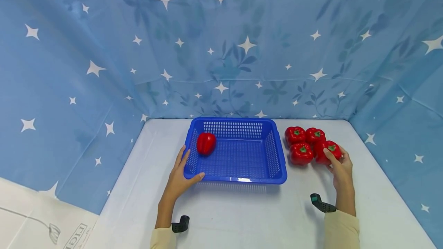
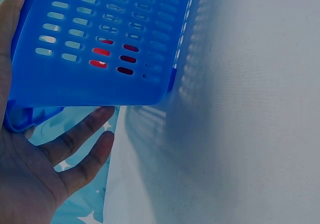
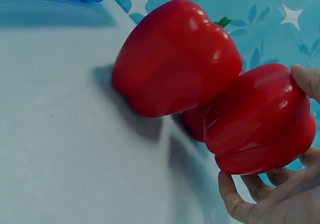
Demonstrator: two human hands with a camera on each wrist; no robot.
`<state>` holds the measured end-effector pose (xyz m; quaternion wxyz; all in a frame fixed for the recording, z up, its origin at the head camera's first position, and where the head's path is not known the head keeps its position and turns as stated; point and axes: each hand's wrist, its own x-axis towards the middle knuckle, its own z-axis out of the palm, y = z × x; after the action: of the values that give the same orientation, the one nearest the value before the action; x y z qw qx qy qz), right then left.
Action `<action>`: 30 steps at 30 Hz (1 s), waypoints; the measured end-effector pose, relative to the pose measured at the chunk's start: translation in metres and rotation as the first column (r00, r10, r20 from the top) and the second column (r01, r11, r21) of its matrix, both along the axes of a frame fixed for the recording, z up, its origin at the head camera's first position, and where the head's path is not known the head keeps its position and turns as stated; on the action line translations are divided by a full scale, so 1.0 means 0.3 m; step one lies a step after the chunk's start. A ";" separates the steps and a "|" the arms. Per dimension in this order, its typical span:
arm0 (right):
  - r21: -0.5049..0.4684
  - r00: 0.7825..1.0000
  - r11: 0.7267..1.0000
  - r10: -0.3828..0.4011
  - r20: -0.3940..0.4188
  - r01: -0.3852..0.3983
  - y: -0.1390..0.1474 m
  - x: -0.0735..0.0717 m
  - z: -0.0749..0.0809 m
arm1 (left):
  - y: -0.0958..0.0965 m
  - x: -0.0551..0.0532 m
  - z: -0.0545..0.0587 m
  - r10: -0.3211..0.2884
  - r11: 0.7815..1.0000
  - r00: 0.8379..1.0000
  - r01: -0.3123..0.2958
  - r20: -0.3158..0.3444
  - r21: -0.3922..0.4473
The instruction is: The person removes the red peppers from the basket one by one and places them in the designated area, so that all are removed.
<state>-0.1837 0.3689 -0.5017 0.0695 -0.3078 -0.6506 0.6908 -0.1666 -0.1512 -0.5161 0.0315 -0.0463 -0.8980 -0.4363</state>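
Observation:
My left hand point(image 1: 180, 178) rests at the near left corner of a blue plastic basket point(image 1: 238, 180), thumb along the front rim and fingers spread beside the left side. In the left wrist view, two fairly straight fingers point(image 2: 82, 169) reach past the basket's slotted wall point(image 2: 90, 84). A red bell pepper point(image 1: 206, 143) lies on its side in the basket's left part. My right hand point(image 1: 340, 168) holds another red bell pepper point(image 3: 260, 119), thumb on one side and fingertips on the other. Three more peppers point(image 1: 301, 154) with green stems sit just left of it, close together.
The white table point(image 1: 228, 214) reaches to a blue star-patterned curtain point(image 1: 221, 68) at the back and sides. The basket stands at the table's far middle, with the peppers just right of its right wall. A black wrist mount point(image 1: 322, 204) sticks out from the right wrist.

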 end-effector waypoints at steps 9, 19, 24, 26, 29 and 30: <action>0.049 0.997 0.998 0.046 0.065 -0.049 0.000 -0.014 -0.038 | 0.000 0.003 -0.001 0.002 1.000 1.000 -0.002 0.008 -0.005; 0.075 0.992 0.994 0.078 0.096 -0.085 -0.003 -0.028 -0.049 | 0.002 0.002 0.004 -0.003 1.000 1.000 0.003 0.007 0.000; 0.093 0.991 0.991 0.084 0.104 -0.094 -0.002 -0.033 -0.055 | -0.001 -0.001 0.004 -0.001 1.000 1.000 0.001 0.005 0.006; 0.110 0.992 0.990 0.080 0.099 -0.091 -0.003 -0.030 -0.060 | -0.001 -0.001 0.003 -0.001 1.000 1.000 0.001 0.005 0.006; 0.139 0.992 0.986 0.082 0.091 -0.094 -0.003 -0.027 -0.066 | -0.002 -0.001 0.001 -0.001 1.000 1.000 0.001 0.004 0.003; 0.153 0.992 0.983 0.084 0.095 -0.098 -0.001 -0.027 -0.070 | -0.002 -0.001 -0.001 -0.001 1.000 1.000 0.001 0.004 0.001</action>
<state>-0.1917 0.3686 -0.5225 0.0329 -0.3014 -0.7189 0.6254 -0.1668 -0.1518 -0.5163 0.0295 -0.0460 -0.8978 -0.4370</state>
